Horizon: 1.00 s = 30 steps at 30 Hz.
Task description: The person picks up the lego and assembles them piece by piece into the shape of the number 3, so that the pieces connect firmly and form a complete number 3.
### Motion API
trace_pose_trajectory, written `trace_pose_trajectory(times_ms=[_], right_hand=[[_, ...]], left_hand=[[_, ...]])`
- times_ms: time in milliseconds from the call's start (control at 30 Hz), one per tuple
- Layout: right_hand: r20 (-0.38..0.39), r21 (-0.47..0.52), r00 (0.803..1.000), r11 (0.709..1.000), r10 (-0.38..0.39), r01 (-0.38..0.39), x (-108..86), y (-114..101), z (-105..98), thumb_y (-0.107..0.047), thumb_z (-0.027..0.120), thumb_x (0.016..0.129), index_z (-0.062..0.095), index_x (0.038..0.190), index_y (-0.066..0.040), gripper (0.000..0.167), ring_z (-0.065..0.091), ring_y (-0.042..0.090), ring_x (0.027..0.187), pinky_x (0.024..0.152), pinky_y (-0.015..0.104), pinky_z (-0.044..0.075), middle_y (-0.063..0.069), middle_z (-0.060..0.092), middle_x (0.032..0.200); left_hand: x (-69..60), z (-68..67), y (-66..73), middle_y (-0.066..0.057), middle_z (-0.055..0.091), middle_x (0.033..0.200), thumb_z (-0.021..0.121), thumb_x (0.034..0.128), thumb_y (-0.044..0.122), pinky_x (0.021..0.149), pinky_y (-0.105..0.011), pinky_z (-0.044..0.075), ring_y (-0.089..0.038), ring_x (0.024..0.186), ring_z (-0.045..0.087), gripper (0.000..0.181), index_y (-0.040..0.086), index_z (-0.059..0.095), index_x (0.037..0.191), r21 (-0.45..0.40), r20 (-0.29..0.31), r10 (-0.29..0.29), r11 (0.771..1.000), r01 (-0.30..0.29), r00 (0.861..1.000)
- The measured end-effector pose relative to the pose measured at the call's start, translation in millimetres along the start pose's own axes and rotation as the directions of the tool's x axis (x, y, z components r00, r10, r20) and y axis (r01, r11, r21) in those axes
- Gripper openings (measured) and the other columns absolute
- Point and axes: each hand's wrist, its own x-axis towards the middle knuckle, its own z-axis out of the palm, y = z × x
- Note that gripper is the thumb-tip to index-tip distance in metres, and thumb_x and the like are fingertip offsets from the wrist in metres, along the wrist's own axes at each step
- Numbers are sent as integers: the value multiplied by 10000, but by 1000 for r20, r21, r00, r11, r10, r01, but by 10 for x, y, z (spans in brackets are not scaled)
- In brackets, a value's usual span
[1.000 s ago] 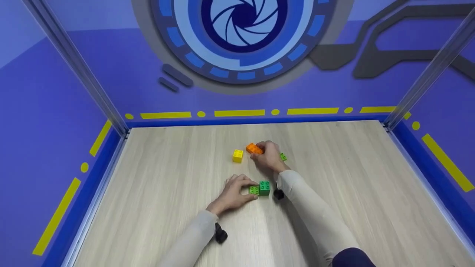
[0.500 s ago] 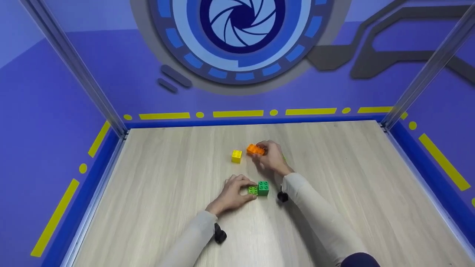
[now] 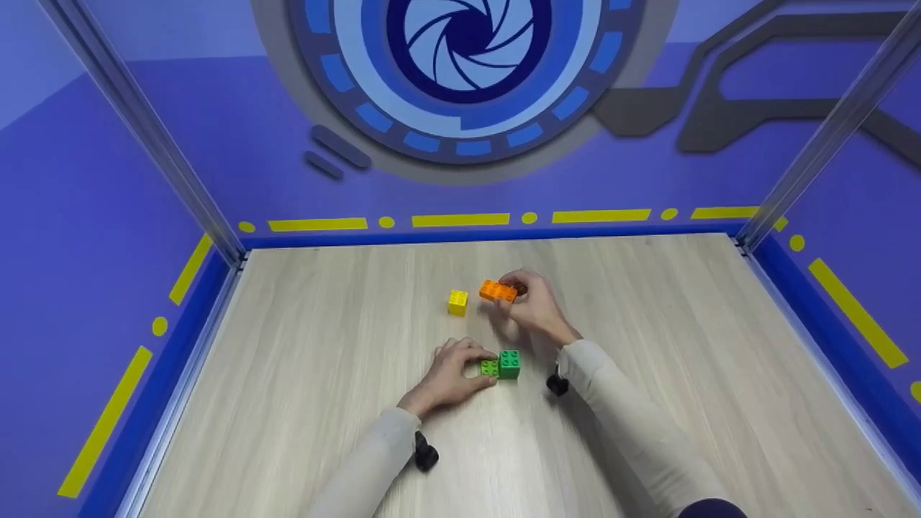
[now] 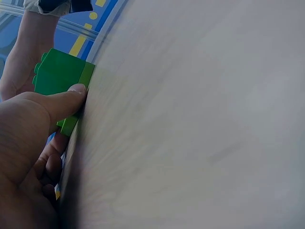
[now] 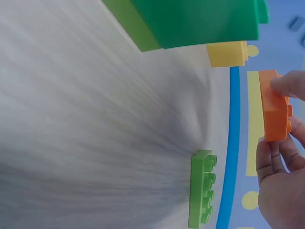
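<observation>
My left hand (image 3: 450, 373) pinches a light green brick (image 3: 488, 368) between thumb and fingers, low on the table. A taller dark green brick (image 3: 509, 365) is stacked on the right end of that light green one; the left wrist view shows the dark green brick (image 4: 59, 71) above the thin light green layer (image 4: 70, 125). Farther back, my right hand (image 3: 536, 308) holds an orange brick (image 3: 496, 291) by its right end, studs showing. In the right wrist view the orange brick (image 5: 275, 107) appears raised off the table, with fingers at its side.
Left of the orange brick stands a small yellow brick (image 3: 457, 302). Another light green brick (image 5: 201, 191) lies on the table in the right wrist view; in the head view my right hand hides it. Blue panels (image 3: 432, 194) wall in the wooden table (image 3: 324, 345).
My right hand has shifted slightly right with the orange brick, which has turned and shows more studs. The light green brick behind that hand has gone from head view. My left hand stays put.
</observation>
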Motion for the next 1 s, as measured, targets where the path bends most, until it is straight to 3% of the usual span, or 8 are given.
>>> trace_pose_trajectory(times_ms=[367,700,1000], right_hand=[[20,44,999,998,-42,41,-107,-22,-147,-85,813,924,725,1211,-54,302,643,304,1041,1001,590,558,120,708,1163],[19,50,992,991,-123,122,-199,-81,-244,-59,835,906,741,1181,-19,293,647,322,1007,981,612,559,147,707,1122],[47,41,988,988,-149,147,-299,-170,-331,-88,847,912,755,1169,-65,274,652,267,996,956,517,582,95,706,1128]], left_hand=[[8,22,-21,49,674,1200,833,935,374,1006,-409,358,-165,1099,518,380,223,778,1279,-1,6,5,1000,-5,1000],[-16,-1,-20,41,677,1195,834,938,380,989,-411,355,-180,1095,517,372,220,786,1271,-11,-5,3,1000,-4,1000],[-14,16,-14,27,687,1180,838,931,397,979,-421,363,-195,1088,533,370,225,794,1256,-6,-26,5,1000,-5,1000]])
